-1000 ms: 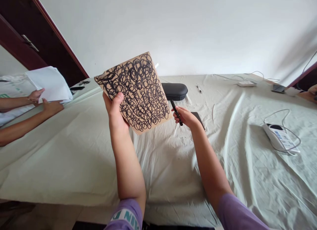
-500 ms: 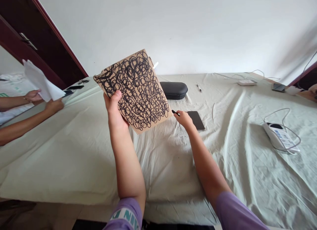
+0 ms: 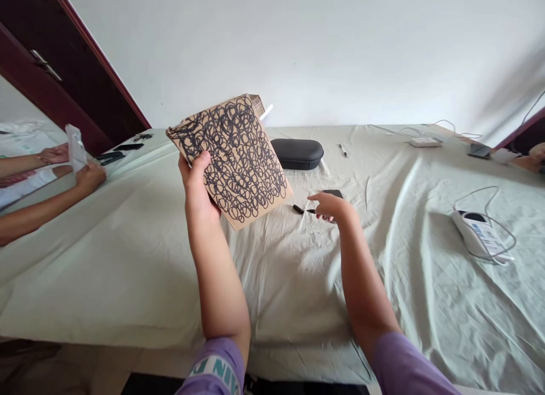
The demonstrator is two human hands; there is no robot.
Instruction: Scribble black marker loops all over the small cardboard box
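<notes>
My left hand (image 3: 196,186) is raised over the table and closed on the lower left edge of a brown cardboard sheet (image 3: 232,159), which is covered in black scribbled loops. My right hand (image 3: 330,205) hovers low over the cloth, its fingers loosely apart. A black marker (image 3: 300,209) lies on the cloth with its right end just under those fingertips. A dark flat tablet (image 3: 334,193) is mostly hidden behind that hand.
A pale green cloth (image 3: 128,242) covers the table. A black oval case (image 3: 297,154) and a pen (image 3: 343,151) lie further back. A white device with a cable (image 3: 481,236) sits on the right. At the left another person's hands (image 3: 87,173) hold folded white paper (image 3: 75,147).
My right hand lowered the marker to the cloth, and the marker now lies flat. The cardboard stayed up in my left hand. The other person folded their white paper smaller.
</notes>
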